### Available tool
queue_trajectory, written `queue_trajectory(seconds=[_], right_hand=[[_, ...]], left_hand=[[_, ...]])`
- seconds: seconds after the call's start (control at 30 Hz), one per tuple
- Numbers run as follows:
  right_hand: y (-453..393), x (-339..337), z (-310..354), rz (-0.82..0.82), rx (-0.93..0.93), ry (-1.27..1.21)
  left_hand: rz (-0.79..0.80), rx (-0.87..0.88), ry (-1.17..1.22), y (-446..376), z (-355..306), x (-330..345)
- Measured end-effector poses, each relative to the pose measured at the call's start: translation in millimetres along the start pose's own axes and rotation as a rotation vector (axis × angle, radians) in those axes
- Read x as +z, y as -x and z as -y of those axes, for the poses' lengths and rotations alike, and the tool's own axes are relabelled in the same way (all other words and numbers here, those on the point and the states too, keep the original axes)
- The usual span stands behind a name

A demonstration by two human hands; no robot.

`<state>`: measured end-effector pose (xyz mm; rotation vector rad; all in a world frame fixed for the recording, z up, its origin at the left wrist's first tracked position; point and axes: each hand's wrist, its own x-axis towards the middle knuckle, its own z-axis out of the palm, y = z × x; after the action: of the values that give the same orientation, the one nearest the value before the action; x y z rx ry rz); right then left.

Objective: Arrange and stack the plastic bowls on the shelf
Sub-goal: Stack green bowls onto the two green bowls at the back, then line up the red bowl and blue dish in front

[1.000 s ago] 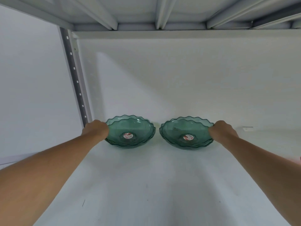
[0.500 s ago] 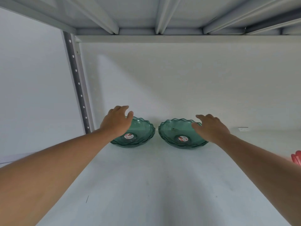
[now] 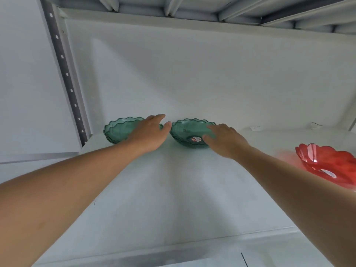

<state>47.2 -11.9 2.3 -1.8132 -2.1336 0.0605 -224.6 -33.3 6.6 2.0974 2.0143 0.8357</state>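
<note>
Left hand [image 3: 149, 134] spread loose over left green bowl [image 3: 117, 130]; right hand [image 3: 224, 139] slack over right green bowl [image 3: 187, 134], grasping nothing; red bowl [image 3: 327, 162] apart at right; shelf upright [image 3: 65, 74] beside.

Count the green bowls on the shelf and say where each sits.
2, though each may be a nested stack: the left green bowl under the left hand, the right green bowl beside it.

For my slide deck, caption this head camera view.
Open left hand and right hand over two green bowls; red bowl right.
</note>
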Motion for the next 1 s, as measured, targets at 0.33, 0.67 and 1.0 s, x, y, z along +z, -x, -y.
queue_trajectory(seconds=[0.33, 0.67, 1.0], right_hand=[[70, -45, -67, -0.031, -0.031, -0.007], [162, -93, -211, 0.004, -0.053, -0.04], [218, -129, -300, -0.068, 0.043, -0.007]], left_hand=[[-0.013, 0.013, -0.035, 55, -95, 7], [-0.045, -0.022, -0.001, 125, -252, 78], [-0.055, 0.124, 0.067, 147, -352, 123]])
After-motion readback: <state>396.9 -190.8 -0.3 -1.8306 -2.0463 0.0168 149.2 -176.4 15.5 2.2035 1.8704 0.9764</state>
